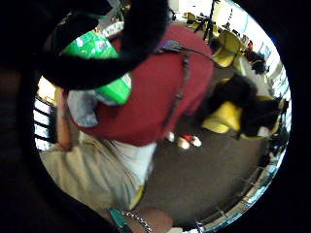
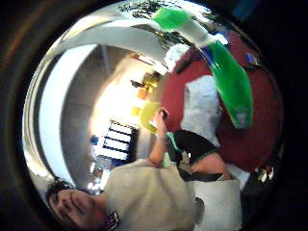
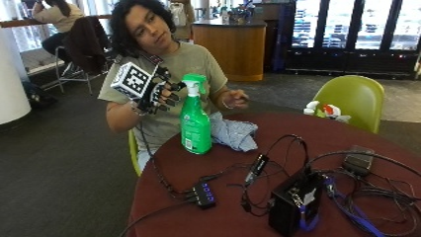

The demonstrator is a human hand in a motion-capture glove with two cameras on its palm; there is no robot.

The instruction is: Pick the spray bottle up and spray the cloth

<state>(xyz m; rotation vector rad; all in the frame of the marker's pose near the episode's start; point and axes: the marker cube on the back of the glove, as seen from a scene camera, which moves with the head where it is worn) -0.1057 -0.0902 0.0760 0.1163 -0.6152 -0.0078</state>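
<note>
Standing on the round red table, the green spray bottle is the landmark here: upright, near the table's edge on the person's side, its green-and-white trigger head at the top. Just beside it, on the side away from the gloved hand, the blue-grey cloth lies crumpled on the table, touching or nearly touching the bottle's base; I cannot tell which. The gloved right hand hovers in the air beside the bottle's neck, close to it but not in contact, its fingers loosely curled and holding nothing. So the step in hand looks like the reach, with the pick-up not yet made. The next move probably calls for bringing the hand across to the neck, wrapping the fingers round it below the head with one on the trigger, then lifting and turning the nozzle toward the cloth. Room is good on the hand's side of the bottle, where only open air lies off the table's edge; farther across the table from the bottle sit a black box, a small hub and tangled cables, well apart from both bottle and cloth.
</note>
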